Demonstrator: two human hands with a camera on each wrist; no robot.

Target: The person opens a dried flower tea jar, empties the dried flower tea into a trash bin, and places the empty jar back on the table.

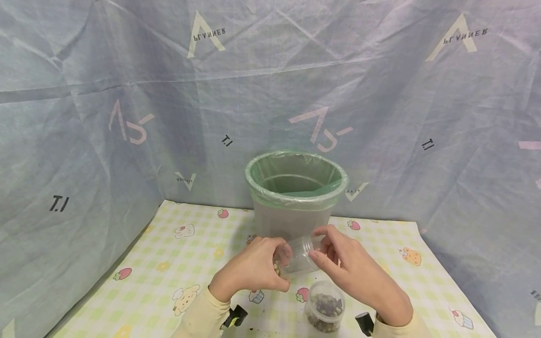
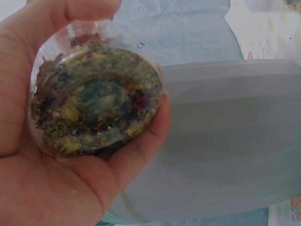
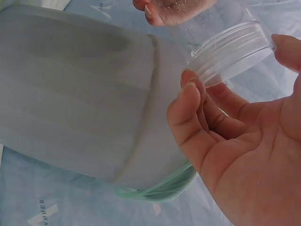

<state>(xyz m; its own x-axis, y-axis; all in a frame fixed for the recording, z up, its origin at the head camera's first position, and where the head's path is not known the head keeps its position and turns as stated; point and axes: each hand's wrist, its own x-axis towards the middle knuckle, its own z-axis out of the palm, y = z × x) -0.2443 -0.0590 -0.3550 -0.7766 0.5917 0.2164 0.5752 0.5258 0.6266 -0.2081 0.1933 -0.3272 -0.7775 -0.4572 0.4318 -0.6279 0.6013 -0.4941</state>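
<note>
A clear plastic jar (image 1: 297, 258) lies tilted on its side between the hands, in front of the bin. My left hand (image 1: 258, 265) grips it round the base. Dried flowers and herbs (image 2: 99, 108) in yellow, green and dark red show through the base in the left wrist view. At the other end, my right hand (image 1: 348, 263) pinches the clear ridged lid (image 3: 235, 54) between thumb and fingers. A second clear jar (image 1: 324, 317), holding dark and pale bits, stands upright on the cloth below the right hand.
A grey bin (image 1: 291, 223) with a green bag liner (image 1: 297, 199) over its rim stands just beyond the hands. The checked tablecloth (image 1: 203, 256) carries cartoon prints and a few dark crumbs near the front. Blue-grey fabric (image 1: 270, 108) hangs behind and at both sides.
</note>
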